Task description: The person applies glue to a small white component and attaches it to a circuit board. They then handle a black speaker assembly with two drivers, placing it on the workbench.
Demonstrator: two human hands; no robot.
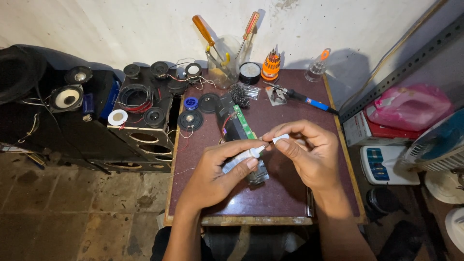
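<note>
Over a small maroon worktable, left hand wrapped around a small white squeeze tube, nozzle aimed rightward and slightly up. Right hand closed in a pinch on a small white cap, held just above and beside the nozzle tip, so close that contact cannot be judged. Both hands raised off the tabletop, seemingly to keep tube and cap aligned and steady. Tube pale, slim, tapering to a narrow tip, mostly hidden by the fingers. Directly beneath the hands, a dark electronic module with a green circuit board and red wires, apparently kept within easy reach. Beyond the right hand, a blue-handled soldering iron; farther back, a clear jar with 2 orange-handled screwdrivers. Left of the left hand, loose speaker drivers and dark speaker boxes.
</note>
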